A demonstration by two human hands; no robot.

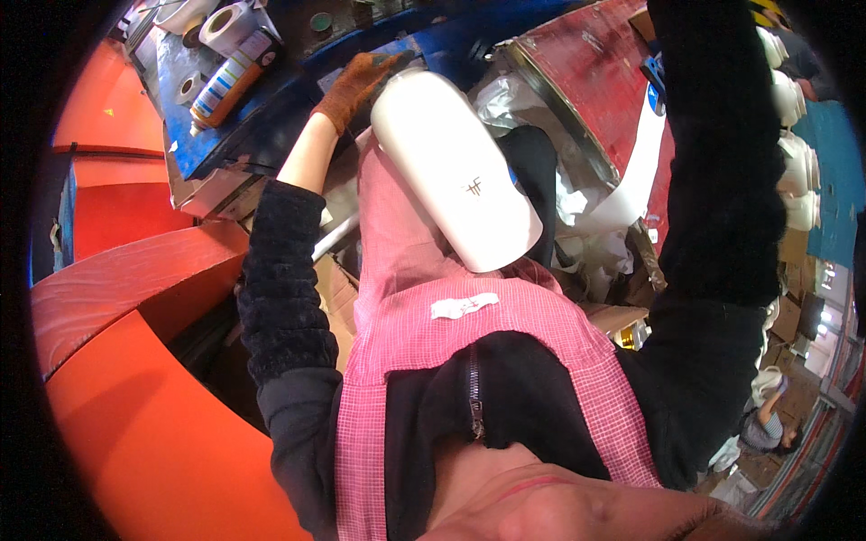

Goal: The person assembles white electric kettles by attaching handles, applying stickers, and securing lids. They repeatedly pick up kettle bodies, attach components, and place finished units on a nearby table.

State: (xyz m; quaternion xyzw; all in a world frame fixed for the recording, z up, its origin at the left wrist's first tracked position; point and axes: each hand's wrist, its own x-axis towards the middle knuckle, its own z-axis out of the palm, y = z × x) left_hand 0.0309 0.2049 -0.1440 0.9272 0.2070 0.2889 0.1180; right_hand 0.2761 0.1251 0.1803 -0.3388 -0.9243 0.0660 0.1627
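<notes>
A large white cylindrical container (446,167) with rounded ends and a small dark mark lies tilted over my lap, on the pink checked apron (469,311). My left hand (357,88), in a brown-orange work glove, is closed at the container's far end; its fingertips are partly hidden there. My right arm, in a black sleeve, stretches up along the right side and leaves the picture at the top, so the right hand is out of sight. Left of the gloved hand, an orange and blue can (233,81) lies on the blue work table (178,144).
Rolls of clear tape (227,25) lie at the far left. A red board (586,68) with a long white strip (636,171) is on the right. Orange panels (144,433) flank me on the left. Several white containers (796,167) and another person (767,431) are at far right.
</notes>
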